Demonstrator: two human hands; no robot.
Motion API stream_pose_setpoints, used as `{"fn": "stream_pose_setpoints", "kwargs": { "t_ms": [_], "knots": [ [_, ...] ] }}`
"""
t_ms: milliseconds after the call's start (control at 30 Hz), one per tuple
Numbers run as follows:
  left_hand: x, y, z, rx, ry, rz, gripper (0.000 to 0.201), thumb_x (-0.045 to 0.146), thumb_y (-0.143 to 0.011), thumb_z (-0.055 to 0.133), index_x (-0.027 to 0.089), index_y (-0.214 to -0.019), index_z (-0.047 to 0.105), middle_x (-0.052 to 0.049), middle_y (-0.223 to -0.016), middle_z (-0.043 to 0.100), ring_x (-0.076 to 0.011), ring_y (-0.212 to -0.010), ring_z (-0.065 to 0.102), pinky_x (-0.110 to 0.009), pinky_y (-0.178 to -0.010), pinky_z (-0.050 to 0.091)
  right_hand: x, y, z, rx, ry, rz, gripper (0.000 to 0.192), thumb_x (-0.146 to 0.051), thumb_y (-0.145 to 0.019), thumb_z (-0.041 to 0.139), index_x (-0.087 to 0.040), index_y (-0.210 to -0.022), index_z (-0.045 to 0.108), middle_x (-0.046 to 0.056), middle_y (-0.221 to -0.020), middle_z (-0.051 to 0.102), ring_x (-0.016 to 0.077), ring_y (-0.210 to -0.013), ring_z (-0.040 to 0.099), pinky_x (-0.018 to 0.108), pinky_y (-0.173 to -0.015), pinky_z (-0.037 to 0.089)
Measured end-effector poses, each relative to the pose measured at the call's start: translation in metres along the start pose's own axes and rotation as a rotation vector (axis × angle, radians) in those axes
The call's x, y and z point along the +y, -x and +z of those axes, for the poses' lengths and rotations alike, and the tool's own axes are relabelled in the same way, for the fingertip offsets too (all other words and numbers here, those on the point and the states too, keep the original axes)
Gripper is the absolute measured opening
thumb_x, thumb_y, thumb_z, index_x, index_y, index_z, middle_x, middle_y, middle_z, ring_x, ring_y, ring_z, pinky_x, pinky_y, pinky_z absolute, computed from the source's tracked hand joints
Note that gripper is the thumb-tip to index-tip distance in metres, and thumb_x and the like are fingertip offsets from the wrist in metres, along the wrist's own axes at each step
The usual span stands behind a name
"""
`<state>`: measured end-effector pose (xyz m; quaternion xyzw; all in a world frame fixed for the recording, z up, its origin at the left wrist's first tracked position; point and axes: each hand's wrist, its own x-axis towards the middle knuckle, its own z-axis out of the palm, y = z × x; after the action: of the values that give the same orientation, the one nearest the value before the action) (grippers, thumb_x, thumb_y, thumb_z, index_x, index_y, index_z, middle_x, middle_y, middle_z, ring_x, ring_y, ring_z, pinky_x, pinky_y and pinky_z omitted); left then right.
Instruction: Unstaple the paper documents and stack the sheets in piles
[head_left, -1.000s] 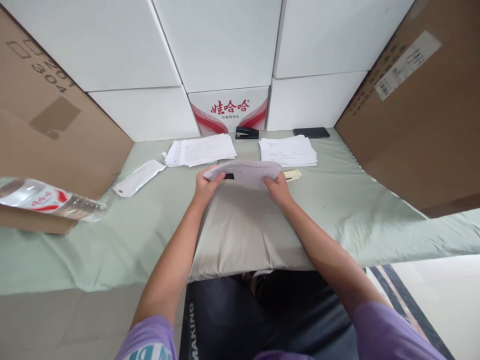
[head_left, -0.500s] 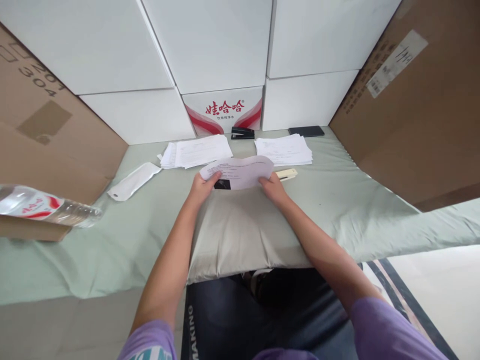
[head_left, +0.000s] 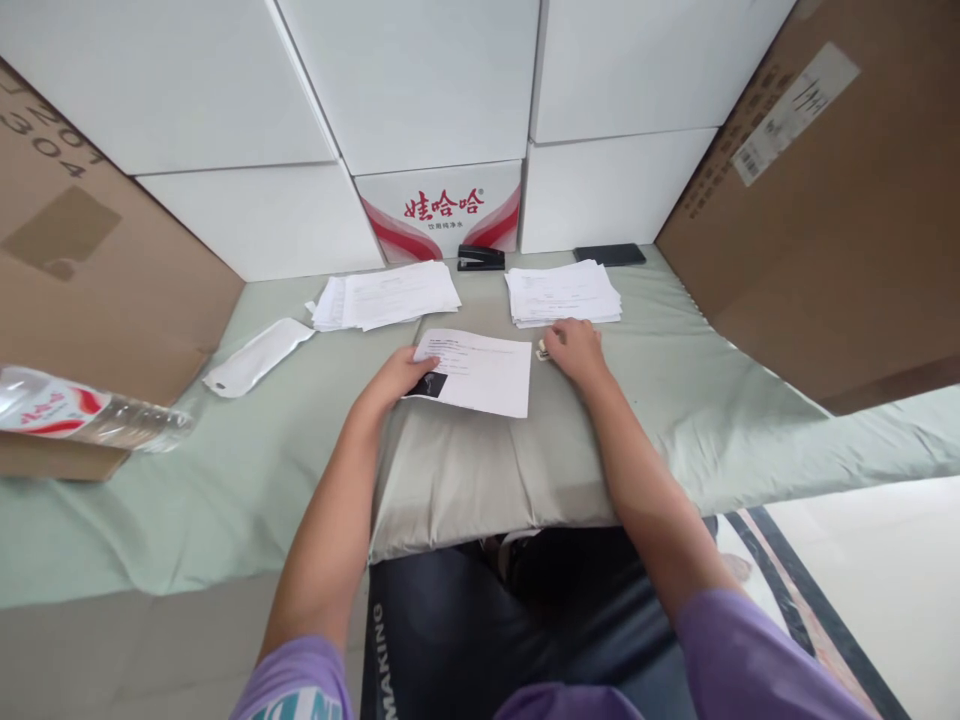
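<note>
My left hand (head_left: 405, 377) pinches the left edge of a white printed sheet of paper (head_left: 480, 375), which has a dark picture at its lower left corner. The sheet's right side is free and slightly tilted above the cloth. To the right, my right hand (head_left: 576, 348) is closed over a small cream stapler (head_left: 542, 351) on the table. Only one end of that stapler shows past my fingers. Just behind my right hand lies a stack of printed papers (head_left: 562, 295). Another paper stack (head_left: 390, 297) lies behind my left hand.
A black stapler (head_left: 481, 258) and a dark phone (head_left: 610, 255) lie near the white boxes (head_left: 442, 100) at the back. On the left are a white pouch (head_left: 259, 357) and a water bottle (head_left: 90, 410). Cardboard boxes flank the green cloth (head_left: 225, 480).
My right hand has let go of the paper and moved right onto the cream stapler. The sheet, held by my left hand alone, has swung its right side down toward me.
</note>
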<state>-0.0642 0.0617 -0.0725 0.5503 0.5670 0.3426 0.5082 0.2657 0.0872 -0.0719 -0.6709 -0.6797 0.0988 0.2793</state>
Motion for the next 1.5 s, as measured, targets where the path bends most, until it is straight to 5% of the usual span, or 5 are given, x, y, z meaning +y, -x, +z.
{"fn": "stream_pose_setpoints", "kwargs": {
  "t_ms": [500,767,900,1067,1500],
  "knots": [
    [-0.002,-0.001,0.009,0.008,-0.181,0.003,0.043,0.047,-0.074,0.072,0.015,-0.103,0.077,-0.013,-0.111,0.078,-0.0318,-0.105,0.071,-0.041,-0.093,0.055,-0.019,0.007,0.016,-0.045,0.056,0.019,0.033,-0.039,-0.092,0.046,-0.022,-0.085,0.073,0.010,-0.098,0.074,0.0291,-0.103,0.057,0.041,-0.089,0.036],
    [0.003,0.001,0.011,0.021,-0.209,-0.016,0.037,0.044,-0.076,0.070,0.015,-0.099,0.077,-0.013,-0.107,0.078,-0.0318,-0.104,0.072,-0.041,-0.093,0.055,-0.020,-0.006,-0.025,0.311,-0.096,0.015,0.029,-0.037,-0.093,0.043,-0.022,-0.105,0.065,0.009,-0.110,0.070,0.0258,-0.104,0.059,0.042,-0.095,0.040],
    [0.003,0.000,0.010,0.022,-0.263,-0.014,0.036,0.044,-0.078,0.068,0.017,-0.100,0.076,-0.011,-0.107,0.079,-0.0306,-0.103,0.072,-0.040,-0.094,0.055,-0.023,-0.033,-0.029,0.078,-0.101,-0.062,0.022,-0.029,-0.088,0.047,-0.020,-0.090,0.067,0.008,-0.093,0.072,0.0211,-0.085,0.060,0.033,-0.079,0.043],
    [-0.003,-0.004,0.007,0.014,-0.243,0.009,0.041,0.045,-0.076,0.069,0.017,-0.104,0.077,-0.011,-0.106,0.079,-0.0317,-0.103,0.072,-0.041,-0.093,0.055,-0.030,-0.045,0.009,-0.209,0.047,-0.087,0.024,-0.030,-0.089,0.050,-0.019,-0.081,0.070,0.008,-0.086,0.072,0.0199,-0.080,0.059,0.029,-0.070,0.039],
    [-0.003,-0.004,0.007,-0.009,-0.227,0.018,0.041,0.049,-0.072,0.072,0.017,-0.097,0.077,-0.012,-0.105,0.079,-0.0325,-0.102,0.071,-0.041,-0.090,0.055,-0.032,-0.042,0.015,-0.307,0.146,-0.108,0.048,-0.050,-0.099,0.040,-0.021,-0.068,0.064,0.004,-0.071,0.065,0.0165,-0.067,0.053,0.028,-0.063,0.033]
  ]
}}
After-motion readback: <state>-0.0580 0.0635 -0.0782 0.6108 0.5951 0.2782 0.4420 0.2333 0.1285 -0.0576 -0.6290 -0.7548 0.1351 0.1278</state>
